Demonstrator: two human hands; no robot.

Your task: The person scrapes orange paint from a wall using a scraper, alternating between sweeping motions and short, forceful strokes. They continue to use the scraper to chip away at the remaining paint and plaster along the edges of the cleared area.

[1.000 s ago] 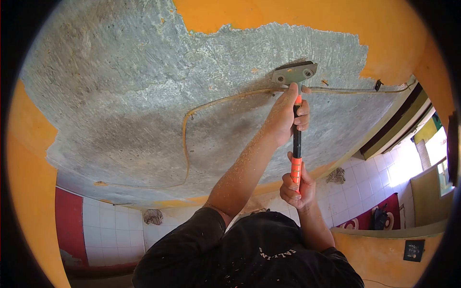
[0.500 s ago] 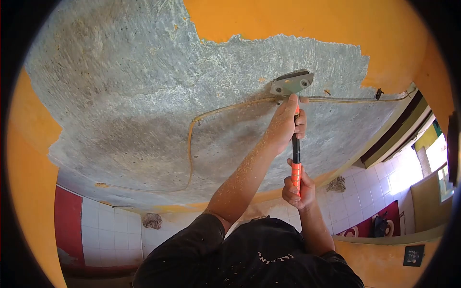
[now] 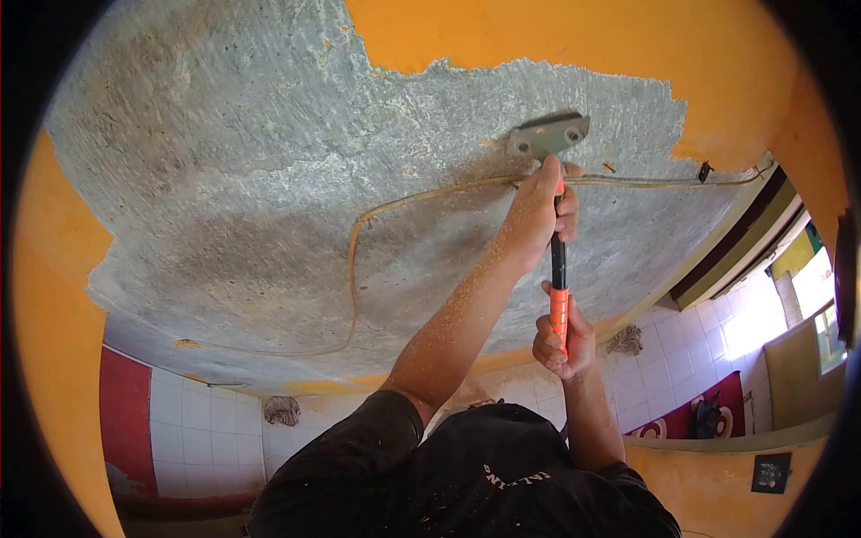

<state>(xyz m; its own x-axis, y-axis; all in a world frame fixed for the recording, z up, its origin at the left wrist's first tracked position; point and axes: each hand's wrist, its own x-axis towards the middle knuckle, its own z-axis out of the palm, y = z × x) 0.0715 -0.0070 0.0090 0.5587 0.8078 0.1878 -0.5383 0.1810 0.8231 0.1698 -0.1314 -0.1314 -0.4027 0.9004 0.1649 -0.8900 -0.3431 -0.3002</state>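
Note:
A long-handled scraper (image 3: pixel 559 260) has a black shaft, an orange grip and a wide metal head (image 3: pixel 549 136), which lies against the bare grey surface (image 3: pixel 269 179) just below the orange paint edge. My left hand (image 3: pixel 538 211) is wrapped round the top of the shaft, close under the head. Lower down, my right hand (image 3: pixel 565 341) is closed round the orange grip. Dust and small flakes cling to my left forearm. A thin cable (image 3: pixel 430 195) runs over the grey surface and passes behind my left hand.
Orange paint (image 3: pixel 574 36) borders the grey area. At the right, a dark clip (image 3: pixel 704 170) sits by the cable. White tiles (image 3: pixel 202 421), a red panel (image 3: pixel 126 412), a bright window (image 3: pixel 830 336) and a dark wall plate (image 3: pixel 771 472) are further down.
The scraper head and both hands have moved slightly up and to the right along the grey surface. Both hands keep their hold on the scraper.

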